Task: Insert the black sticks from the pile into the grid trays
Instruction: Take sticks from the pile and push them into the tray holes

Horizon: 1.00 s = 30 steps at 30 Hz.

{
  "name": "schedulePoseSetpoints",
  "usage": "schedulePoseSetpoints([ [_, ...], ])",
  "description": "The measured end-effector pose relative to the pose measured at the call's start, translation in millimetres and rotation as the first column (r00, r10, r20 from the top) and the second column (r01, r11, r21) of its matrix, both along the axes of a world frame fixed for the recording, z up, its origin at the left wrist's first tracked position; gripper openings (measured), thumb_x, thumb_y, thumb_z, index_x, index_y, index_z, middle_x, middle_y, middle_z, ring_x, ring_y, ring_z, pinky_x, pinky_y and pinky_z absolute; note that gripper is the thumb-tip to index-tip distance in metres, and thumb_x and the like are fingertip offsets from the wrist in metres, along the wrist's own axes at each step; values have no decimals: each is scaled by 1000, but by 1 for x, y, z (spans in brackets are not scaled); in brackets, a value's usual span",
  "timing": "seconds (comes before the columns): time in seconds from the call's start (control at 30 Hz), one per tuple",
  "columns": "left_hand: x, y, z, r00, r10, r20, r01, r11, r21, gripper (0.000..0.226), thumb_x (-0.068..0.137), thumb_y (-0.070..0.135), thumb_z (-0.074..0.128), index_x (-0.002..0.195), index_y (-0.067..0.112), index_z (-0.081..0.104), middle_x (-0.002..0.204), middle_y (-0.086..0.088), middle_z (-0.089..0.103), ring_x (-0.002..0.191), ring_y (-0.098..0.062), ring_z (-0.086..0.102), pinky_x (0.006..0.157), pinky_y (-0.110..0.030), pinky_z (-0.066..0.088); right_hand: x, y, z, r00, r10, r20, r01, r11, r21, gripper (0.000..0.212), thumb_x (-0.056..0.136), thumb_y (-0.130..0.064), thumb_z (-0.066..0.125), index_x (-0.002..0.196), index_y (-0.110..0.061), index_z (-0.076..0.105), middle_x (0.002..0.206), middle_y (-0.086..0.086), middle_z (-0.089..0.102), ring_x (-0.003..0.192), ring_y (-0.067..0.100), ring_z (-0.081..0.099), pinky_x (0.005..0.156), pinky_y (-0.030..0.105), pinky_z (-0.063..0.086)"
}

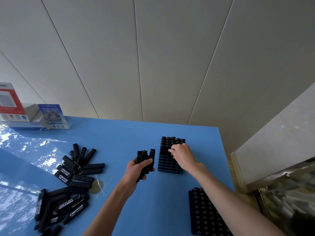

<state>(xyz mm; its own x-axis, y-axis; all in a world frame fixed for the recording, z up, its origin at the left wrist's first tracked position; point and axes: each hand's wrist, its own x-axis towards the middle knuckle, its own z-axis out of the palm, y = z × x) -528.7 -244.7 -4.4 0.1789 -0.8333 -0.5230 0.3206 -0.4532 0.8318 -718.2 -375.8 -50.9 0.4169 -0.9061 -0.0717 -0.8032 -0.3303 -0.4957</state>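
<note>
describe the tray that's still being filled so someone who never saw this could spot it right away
On the blue table, look toward the far right side, past the full tray at the near right edge. The half-filled grid tray lies under the right hand, beside the left hand gripping a bundle of black sticks. Unlike the full tray, only its far rows hold sticks; its near rows are empty slots.
</note>
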Motion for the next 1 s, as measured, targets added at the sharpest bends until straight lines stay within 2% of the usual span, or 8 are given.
schedulePoseSetpoints([
  [0.1, -3, 1, 3, 1000, -9, 23, 10, 999, -43, 24, 90, 16, 75, 107, 0, 69, 102, -26, 72, 77, -20, 66, 51, -28, 38, -6, 6, 15, 999, -24, 33, 24, 1000, -2, 31, 97, -22, 62, 70, -7, 63, 65, 6, 68, 64, 25, 65, 68, 39, 56],
  [0.2, -6, 0, 6, 999, -20, 48, 23, 998, -59, 25, 87, 19, 78, 105, 3, 71, 87, -24, 70, 71, -19, 59, 50, -26, 38, -8, 19, 39, 965, -73, 252, 41, 990, 131, 18, 97, -16, 61, 84, -11, 72, 76, -1, 74, 66, 10, 70, 71, 29, 58],
  [0.37, -15, -2, 7, 997, -44, 61, 48, 997, -65, 26, 88, 21, 78, 104, 1, 71, 76, -12, 67, 69, -22, 53, 49, -26, 33, -10, 30, 70, 820, -230, 524, -20, 904, 428, 27, 93, 0, 52, 105, -16, 71, 93, 10, 75, 77, 24, 75, 72, 35, 62],
  [0.5, -26, 0, 13, 993, -107, 45, 110, 991, -77, 24, 92, 19, 74, 104, -1, 69, 72, -5, 65, 61, -17, 54, 46, -24, 31, -18, 34, 79, 808, -202, 554, -146, 841, 520, 32, 93, 4, 60, 110, -21, 71, 102, 6, 72, 87, 25, 75, 75, 30, 59],
  [0.63, -30, 3, 15, 989, -147, 20, 149, 985, -93, 24, 91, 20, 75, 103, 1, 68, 83, -13, 67, 61, -18, 54, 44, -24, 30, -25, 37, 81, 796, -159, 583, -217, 825, 522, 28, 90, 4, 69, 110, -16, 72, 92, 2, 75, 86, 20, 74, 79, 29, 59],
  [0.7, -30, 4, 16, 986, -164, 7, 164, 982, -92, 21, 92, 20, 73, 102, 3, 68, 92, -14, 71, 61, -18, 54, 44, -24, 31, -29, 36, 85, 789, -171, 590, -220, 818, 531, 22, 86, 3, 73, 105, -9, 72, 87, 4, 74, 81, 16, 73, 76, 27, 59],
  [0.87, -25, 6, 16, 995, -94, 27, 94, 995, -20, 22, 93, 21, 73, 101, 3, 63, 80, -10, 70, 61, -18, 60, 44, -24, 34, -33, 36, 90, 712, -292, 638, -217, 773, 596, 18, 83, -2, 79, 94, 6, 68, 88, 21, 74, 82, 30, 73, 73, 31, 61],
  [1.0, -17, 6, 12, 998, -34, 56, 34, 999, 18, 26, 91, 17, 74, 110, 2, 65, 101, -17, 75, 63, -20, 63, 45, -25, 36, -33, 27, 86, 699, -353, 622, -82, 824, 560, 21, 83, 0, 78, 99, 8, 68, 89, 23, 74, 82, 35, 74, 75, 34, 62],
])
